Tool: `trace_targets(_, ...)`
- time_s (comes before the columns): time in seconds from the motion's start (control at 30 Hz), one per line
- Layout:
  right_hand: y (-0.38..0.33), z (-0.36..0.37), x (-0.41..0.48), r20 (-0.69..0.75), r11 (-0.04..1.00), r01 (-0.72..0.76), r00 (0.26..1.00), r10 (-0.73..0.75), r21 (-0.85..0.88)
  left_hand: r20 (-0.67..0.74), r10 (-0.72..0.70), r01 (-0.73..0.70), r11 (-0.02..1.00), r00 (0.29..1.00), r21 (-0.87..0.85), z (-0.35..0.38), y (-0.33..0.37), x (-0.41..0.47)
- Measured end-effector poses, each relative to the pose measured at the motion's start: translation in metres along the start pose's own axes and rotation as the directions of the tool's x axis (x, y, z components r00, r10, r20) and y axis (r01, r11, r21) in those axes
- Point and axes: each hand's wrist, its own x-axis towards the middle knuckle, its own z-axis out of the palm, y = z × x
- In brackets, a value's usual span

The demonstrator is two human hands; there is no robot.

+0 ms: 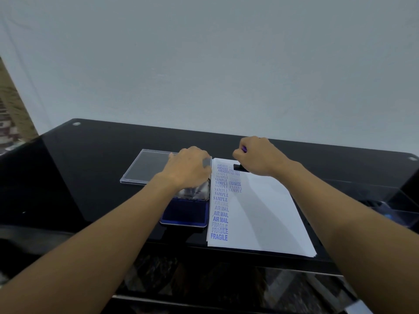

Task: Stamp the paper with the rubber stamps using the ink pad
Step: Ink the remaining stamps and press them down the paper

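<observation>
Well along: paper [260,211] lies on the black table [90,155], just right of the ink pad [184,214]. Its left column is full of blue prints (AMENDED, SAMPLE, AIR MAIL, FRAGILE) and a second column is started near the top with a few prints. Most of the sheet to the right is blank, so plenty is left if the whole page is meant. Right hand [256,155] is fisted round the purple handle of a stamp [240,167], its black base down on the paper's top edge at the second column; looks like mid-press. Left hand [188,168] sits over the ink pad's raised lid [197,191], fingers hidden, grip can't tell. Ink pad open, blue surface exposed. Clear tray [145,166] left of the pad, nothing readable inside. Clear box [385,205] at far right, something bluish in it, too blurred.
</observation>
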Motion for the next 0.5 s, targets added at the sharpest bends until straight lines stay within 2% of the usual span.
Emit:
trace_targets(0.2,-0.002,0.002,-0.004,0.003,1.0,0.01,1.0,-0.01,0.017,0.009,-0.009,0.009,1.0,1.0,-0.008,0.0,-0.005,-0.001)
trace_targets(0.5,-0.02,0.021,-0.015,-0.01,0.996,0.071,0.997,-0.071,0.056,-0.038,-0.069,0.064,0.992,0.997,-0.106,-0.002,-0.021,-0.019)
